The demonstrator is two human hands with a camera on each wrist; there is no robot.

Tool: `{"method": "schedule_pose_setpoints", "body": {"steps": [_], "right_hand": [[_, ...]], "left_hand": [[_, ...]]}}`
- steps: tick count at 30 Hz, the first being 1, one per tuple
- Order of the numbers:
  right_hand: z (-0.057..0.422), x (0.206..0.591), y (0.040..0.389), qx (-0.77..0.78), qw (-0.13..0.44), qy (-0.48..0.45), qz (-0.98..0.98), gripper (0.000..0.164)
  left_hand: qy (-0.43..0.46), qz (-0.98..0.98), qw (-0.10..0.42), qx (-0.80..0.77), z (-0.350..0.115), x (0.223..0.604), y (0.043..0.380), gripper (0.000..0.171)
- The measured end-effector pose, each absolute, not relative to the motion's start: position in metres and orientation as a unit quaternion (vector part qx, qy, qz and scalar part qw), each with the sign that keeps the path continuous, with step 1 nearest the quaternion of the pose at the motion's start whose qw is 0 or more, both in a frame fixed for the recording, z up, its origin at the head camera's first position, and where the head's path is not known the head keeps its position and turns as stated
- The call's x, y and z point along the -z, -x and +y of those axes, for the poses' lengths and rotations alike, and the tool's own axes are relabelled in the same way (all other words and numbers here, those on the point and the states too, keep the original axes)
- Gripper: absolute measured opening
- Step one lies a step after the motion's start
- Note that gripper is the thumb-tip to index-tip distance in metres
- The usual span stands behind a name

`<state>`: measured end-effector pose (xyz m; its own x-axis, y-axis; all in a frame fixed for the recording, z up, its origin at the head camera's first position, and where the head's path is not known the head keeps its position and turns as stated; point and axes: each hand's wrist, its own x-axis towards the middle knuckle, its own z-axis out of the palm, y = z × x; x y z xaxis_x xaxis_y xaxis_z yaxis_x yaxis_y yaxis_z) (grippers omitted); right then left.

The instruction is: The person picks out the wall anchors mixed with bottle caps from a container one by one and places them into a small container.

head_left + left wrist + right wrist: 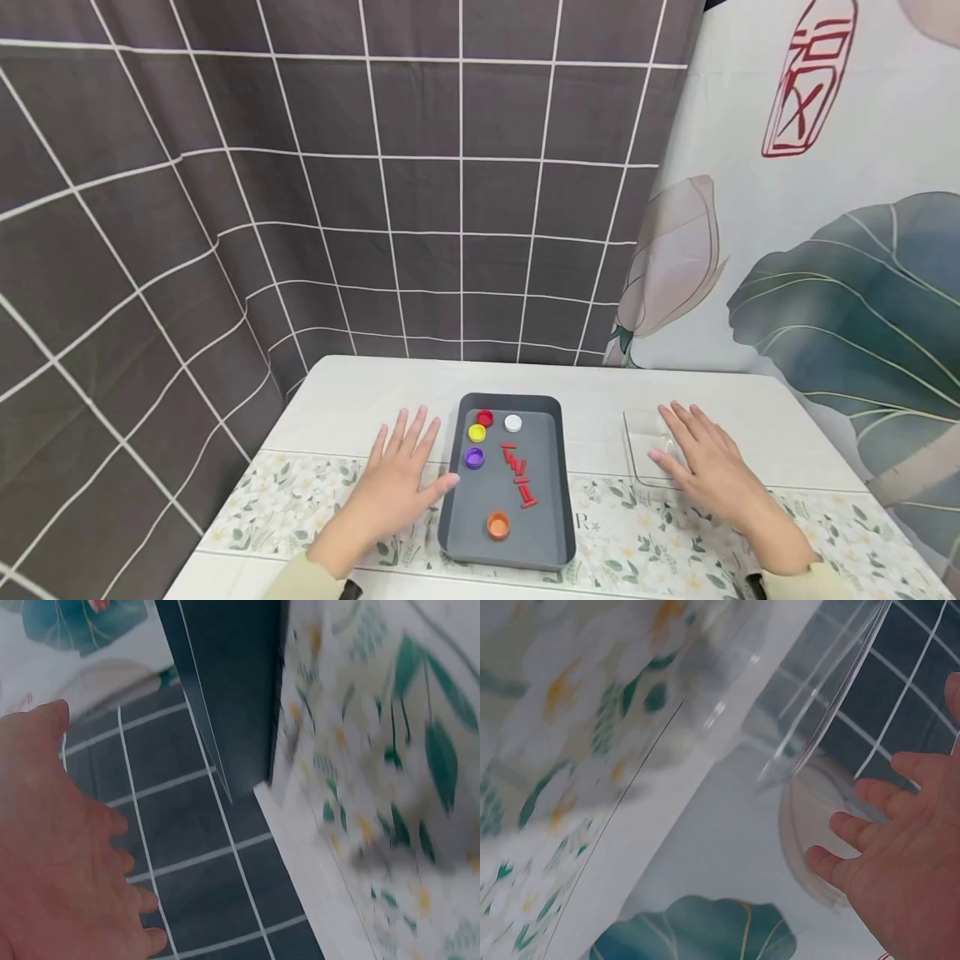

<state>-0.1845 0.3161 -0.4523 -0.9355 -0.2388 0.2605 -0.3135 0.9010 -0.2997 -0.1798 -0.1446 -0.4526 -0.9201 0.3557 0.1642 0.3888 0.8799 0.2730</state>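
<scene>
Two hanging cloths fill the far side: a dark grid curtain [420,192] at left and centre, and a white printed cloth [690,350] at right. In front stands a table [360,375] under a pale cover with a floral band. On its middle sits a grey tray [472,508], its long sides running near to far; right of it is a clear container [641,429].

The left hand [399,490] is spread palm down by the tray's left side, fingers straight toward the far edge, thumb stretched out right to the rim; contact cannot be told. The right hand [708,467] reaches far and left at the container's right side, fingers extended, thumb apart; whether it touches is unclear. Both are open wide and grip nothing.

A red framed seal [810,79] marks the white cloth, its stylised characters hard to read. Inside the tray, red, yellow, purple and white caps [513,423] lie far, an orange cap [498,526] near, and slim red pieces [522,480] between. A small "R" [581,521] is printed right of the tray.
</scene>
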Motion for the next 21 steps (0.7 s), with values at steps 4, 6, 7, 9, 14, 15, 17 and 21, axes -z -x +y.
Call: {"method": "schedule_pose_setpoints", "body": {"steps": [4,6,7,9,14,15,17,21], "right_hand": [[0.304,0.452,0.184,-0.169,0.123,-0.161,-0.964,0.073],[0.299,0.451,0.183,-0.168,0.128,-0.167,-0.963,0.072],[0.296,0.451,0.183,-0.168,0.130,-0.171,-0.962,0.072],[0.291,0.451,0.183,-0.167,0.132,-0.176,-0.961,0.071],[0.278,0.452,0.184,-0.169,0.129,-0.189,-0.959,0.070],[0.275,0.452,0.184,-0.170,0.129,-0.191,-0.958,0.070],[0.271,0.453,0.185,-0.168,0.136,-0.200,-0.956,0.069],[0.262,0.456,0.187,-0.162,0.152,-0.214,-0.951,0.068]], "left_hand": [[0.201,-0.967,0.042,0.153,-0.135,0.455,0.173,0.088],[0.206,-0.966,0.041,0.151,-0.131,0.457,0.170,0.088],[0.208,-0.966,0.038,0.151,-0.130,0.458,0.169,0.088],[0.213,-0.964,0.039,0.156,-0.127,0.460,0.167,0.087],[0.218,-0.962,0.033,0.158,-0.124,0.465,0.165,0.085],[0.219,-0.963,0.031,0.153,-0.123,0.466,0.164,0.085],[0.223,-0.963,0.030,0.149,-0.122,0.468,0.164,0.085],[0.233,-0.961,0.031,0.148,-0.119,0.470,0.162,0.083]]}}
